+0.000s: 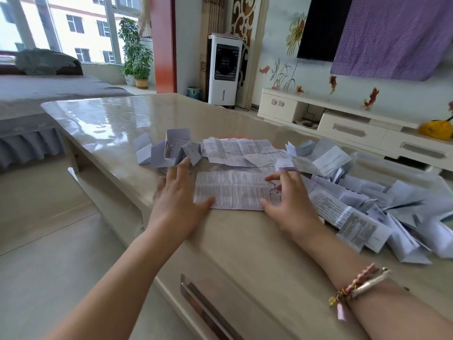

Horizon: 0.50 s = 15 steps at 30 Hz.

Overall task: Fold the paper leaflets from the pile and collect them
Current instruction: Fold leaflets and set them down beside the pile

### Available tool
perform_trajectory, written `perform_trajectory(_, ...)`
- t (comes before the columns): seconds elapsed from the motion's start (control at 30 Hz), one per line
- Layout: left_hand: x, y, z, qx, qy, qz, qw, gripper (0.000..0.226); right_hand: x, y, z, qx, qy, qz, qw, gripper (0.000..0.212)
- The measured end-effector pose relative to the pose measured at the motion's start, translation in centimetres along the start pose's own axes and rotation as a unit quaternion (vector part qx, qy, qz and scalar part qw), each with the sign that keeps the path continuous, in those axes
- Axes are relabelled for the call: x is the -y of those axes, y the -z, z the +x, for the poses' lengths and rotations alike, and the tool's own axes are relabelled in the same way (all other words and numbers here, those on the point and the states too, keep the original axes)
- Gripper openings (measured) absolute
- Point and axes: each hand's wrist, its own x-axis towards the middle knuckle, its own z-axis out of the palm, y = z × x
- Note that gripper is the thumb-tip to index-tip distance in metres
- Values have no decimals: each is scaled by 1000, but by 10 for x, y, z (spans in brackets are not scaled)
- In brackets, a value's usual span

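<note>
A printed paper leaflet (232,190) lies flat and unfolded on the glossy beige table (110,119) between my hands. My left hand (180,192) rests at its left edge with fingers spread and straight, the thumb on the paper's lower left corner. My right hand (285,192) presses on its right end with fingers extended. A group of folded leaflets (169,149) stands just beyond my left hand. A big loose pile of leaflets (362,192) spreads to the right of my right hand. More unfolded sheets (240,149) lie behind the flat one.
The table's near side has a drawer with a metal handle (208,312). Its left edge drops to the tiled floor (49,241). A white fan unit (224,69), a TV cabinet (343,123) and a bed (36,94) stand beyond the table.
</note>
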Motion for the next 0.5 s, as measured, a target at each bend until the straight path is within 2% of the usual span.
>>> perform_trajectory(0.1, -3, 3, -2, -20, -52, 41, 998, 82, 5, 2, -3, 0, 59, -48, 997, 45)
perform_trajectory(0.23, 1, 1, 0, 28, -173, 62, 983, 42, 9, 4, -6, 73, 136, -47, 987, 40)
perform_trajectory(0.33, 1, -2, -4, 82, -184, 79, 976, 44, 11, 4, -10, 124, 132, -40, 983, 44)
perform_trajectory(0.43, 3, -1, 0, 91, -183, 87, 975, 50, 11, 6, -9, 140, 117, -28, 983, 44)
perform_trajectory(0.5, 4, 1, 4, 104, -185, 90, 973, 63, 10, 7, -7, 149, 110, -31, 982, 44)
